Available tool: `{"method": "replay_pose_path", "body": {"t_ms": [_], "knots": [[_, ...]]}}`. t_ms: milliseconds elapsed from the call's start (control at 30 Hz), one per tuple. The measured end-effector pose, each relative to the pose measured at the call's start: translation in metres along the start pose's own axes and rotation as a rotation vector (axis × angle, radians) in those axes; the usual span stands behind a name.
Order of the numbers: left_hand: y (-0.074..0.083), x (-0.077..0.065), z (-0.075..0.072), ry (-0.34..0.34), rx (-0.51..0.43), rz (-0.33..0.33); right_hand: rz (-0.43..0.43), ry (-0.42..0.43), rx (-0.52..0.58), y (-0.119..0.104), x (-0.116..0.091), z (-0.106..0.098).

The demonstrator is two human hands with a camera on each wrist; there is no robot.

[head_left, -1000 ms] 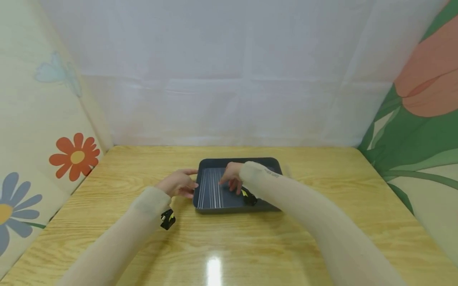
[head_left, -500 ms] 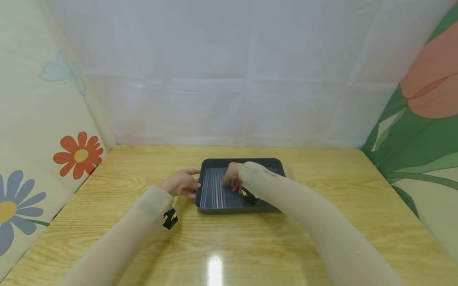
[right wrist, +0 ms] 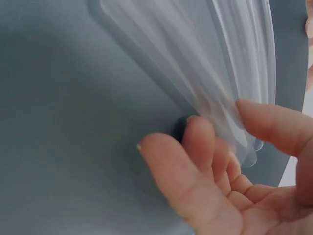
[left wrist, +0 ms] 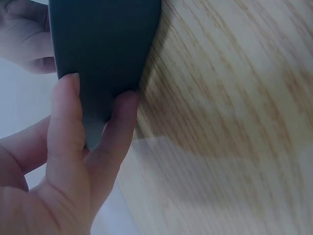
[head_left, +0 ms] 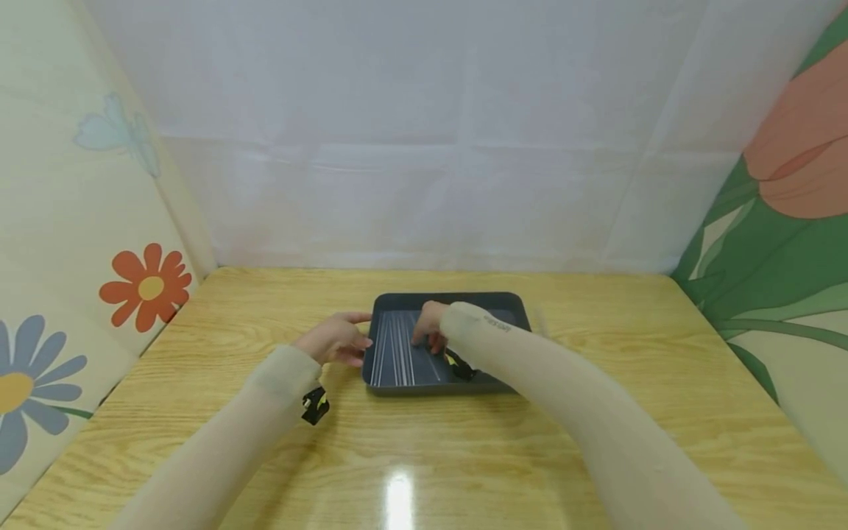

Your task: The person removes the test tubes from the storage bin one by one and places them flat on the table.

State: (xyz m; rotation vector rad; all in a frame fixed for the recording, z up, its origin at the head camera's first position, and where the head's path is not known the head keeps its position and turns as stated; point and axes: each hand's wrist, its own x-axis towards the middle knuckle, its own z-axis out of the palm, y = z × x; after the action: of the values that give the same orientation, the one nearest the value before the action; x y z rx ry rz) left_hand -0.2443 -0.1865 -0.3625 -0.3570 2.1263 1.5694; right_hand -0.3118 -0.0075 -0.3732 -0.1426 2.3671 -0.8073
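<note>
A dark grey rectangular tray rests on the table, with several long clear tubes lying side by side in its left part. Over the tray's middle, my right hand reaches down. In the right wrist view its thumb and a finger pinch a clear tube, while the index finger stays apart over the tray floor. Other clear tubes lie beside it. My left hand is at the tray's left end. In the left wrist view, its nearly straight fingers touch the tray's outer wall.
The wood-grain table extends around the tray. A white sheet hangs behind it, and flower-patterned panels stand at both sides. Black wrist devices sit under both forearms.
One clear tube has separated to the right from the others, and my right hand has shifted slightly with it. My left hand stays at the tray's end. The view has shifted slightly.
</note>
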Motion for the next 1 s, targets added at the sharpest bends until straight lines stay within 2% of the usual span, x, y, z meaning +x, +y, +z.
{"method": "replay_pose_path", "body": {"t_ms": [100,333,667,833,1000], "knots": [[0.0,0.0,0.0,0.001,-0.004,-0.003,-0.009,-0.008,0.003,0.0,-0.004,-0.001],[-0.001,0.0,0.0,-0.002,-0.005,0.0,-0.037,-0.101,0.082,0.001,-0.022,-0.012],[0.0,0.002,-0.001,-0.006,0.002,-0.003,0.009,-0.139,0.23,0.013,-0.001,-0.018],[0.0,0.002,-0.001,-0.005,0.0,-0.006,-0.015,-0.174,0.288,0.013,0.0,-0.021],[0.0,0.002,-0.001,-0.002,0.004,-0.013,-0.043,-0.211,0.36,0.009,-0.009,-0.027]]}}
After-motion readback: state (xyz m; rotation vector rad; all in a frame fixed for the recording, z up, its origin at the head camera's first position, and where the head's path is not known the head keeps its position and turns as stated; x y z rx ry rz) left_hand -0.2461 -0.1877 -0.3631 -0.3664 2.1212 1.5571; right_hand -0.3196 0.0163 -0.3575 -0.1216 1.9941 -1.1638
